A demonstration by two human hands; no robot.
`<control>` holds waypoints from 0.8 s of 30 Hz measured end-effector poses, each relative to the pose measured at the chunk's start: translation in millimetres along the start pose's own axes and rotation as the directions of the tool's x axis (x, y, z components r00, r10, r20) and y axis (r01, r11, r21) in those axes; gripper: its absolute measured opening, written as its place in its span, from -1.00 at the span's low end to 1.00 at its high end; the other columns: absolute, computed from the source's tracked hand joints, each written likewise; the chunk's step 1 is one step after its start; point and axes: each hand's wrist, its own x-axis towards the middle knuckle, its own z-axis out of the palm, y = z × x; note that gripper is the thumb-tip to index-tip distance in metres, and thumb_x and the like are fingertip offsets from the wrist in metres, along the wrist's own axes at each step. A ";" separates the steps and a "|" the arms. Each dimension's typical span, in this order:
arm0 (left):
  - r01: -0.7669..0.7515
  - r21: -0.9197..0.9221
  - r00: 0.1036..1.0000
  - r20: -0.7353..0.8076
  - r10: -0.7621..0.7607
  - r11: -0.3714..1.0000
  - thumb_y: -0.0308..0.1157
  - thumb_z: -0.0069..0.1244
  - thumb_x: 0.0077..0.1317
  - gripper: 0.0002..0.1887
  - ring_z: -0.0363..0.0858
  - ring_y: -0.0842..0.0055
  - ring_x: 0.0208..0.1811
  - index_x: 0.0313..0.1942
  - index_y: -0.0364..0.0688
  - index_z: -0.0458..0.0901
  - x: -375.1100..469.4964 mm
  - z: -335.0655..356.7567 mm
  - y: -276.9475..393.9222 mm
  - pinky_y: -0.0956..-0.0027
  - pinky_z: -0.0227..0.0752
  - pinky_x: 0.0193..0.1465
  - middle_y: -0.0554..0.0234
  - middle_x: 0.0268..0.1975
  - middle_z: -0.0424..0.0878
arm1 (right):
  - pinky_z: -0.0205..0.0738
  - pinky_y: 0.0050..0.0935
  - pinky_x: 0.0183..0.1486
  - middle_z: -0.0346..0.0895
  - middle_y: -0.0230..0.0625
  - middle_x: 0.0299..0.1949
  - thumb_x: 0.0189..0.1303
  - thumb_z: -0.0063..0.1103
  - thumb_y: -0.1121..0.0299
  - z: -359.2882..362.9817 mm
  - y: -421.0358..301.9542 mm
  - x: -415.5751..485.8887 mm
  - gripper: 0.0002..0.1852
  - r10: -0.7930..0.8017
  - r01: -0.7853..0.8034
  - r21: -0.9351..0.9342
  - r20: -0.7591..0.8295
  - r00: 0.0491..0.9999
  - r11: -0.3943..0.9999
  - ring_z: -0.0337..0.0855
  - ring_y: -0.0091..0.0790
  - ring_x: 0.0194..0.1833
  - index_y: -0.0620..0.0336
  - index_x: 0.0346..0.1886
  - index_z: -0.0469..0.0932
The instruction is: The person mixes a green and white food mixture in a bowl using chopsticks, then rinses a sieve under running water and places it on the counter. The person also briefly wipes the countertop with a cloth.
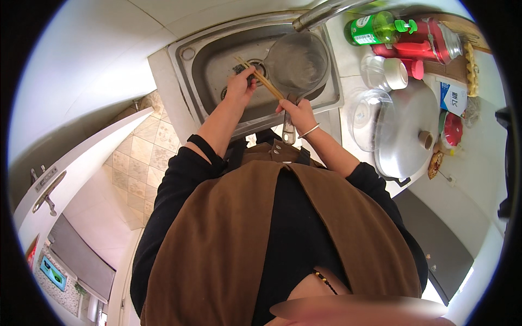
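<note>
Several wooden chopsticks (268,85) slant across the stainless steel sink (210,57), beside a round metal pan (299,61). My left hand (241,87) is closed around their far part, together with a dark scouring pad (237,70) that shows beside the fingers. The chopsticks' near ends lie in the grip of my right hand (299,114), which is just above the pan's handle (288,132); whether it also touches the handle cannot be told. The pan rests in the right part of the sink, below the metal faucet (312,20).
Right of the sink stand a green soap pump bottle (369,29), a clear jar (377,72), a clear plastic lid (365,118) and a large metal lidded pan (403,142). The sink's front rim is close to my body. At left, a white door (77,179) stands ajar.
</note>
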 end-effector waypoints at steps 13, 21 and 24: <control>0.013 -0.150 0.964 0.266 0.028 0.989 -0.40 -0.06 0.31 -0.87 0.46 0.53 -0.49 -0.22 -0.24 0.41 -3.8 9.1 -12.8 0.57 0.27 -0.56 0.20 -0.35 0.54 | 0.32 -0.26 -0.42 0.46 -0.11 -0.65 0.07 0.15 0.21 -7.4 2.0 -8.2 -0.68 -0.200 0.154 -0.290 -0.136 0.970 0.944 0.47 -0.19 -0.57 0.37 -0.47 0.51; -0.186 0.037 0.982 0.029 0.185 0.982 -0.40 0.04 0.26 -0.87 0.25 0.67 -0.66 -0.32 -0.22 0.44 20.3 14.4 29.8 0.57 0.08 -0.70 0.25 -0.43 0.51 | 0.25 -0.44 -0.48 0.43 -0.33 -0.66 0.07 0.20 0.28 -3.8 12.9 -16.2 -0.73 -0.136 0.103 -0.223 -0.135 0.982 0.969 0.38 -0.48 -0.58 0.31 -0.57 0.48; -0.187 -0.022 0.982 -0.026 0.187 0.982 -0.38 0.05 0.25 -0.86 0.22 0.67 -0.69 -0.35 -0.22 0.45 17.6 19.2 22.1 0.54 0.02 -0.73 0.23 -0.46 0.50 | 0.30 -0.29 -0.45 0.45 -0.13 -0.67 0.04 0.19 0.22 -4.2 16.0 -12.8 -0.68 -0.161 0.130 -0.214 -0.135 0.978 0.968 0.44 -0.27 -0.58 0.38 -0.51 0.49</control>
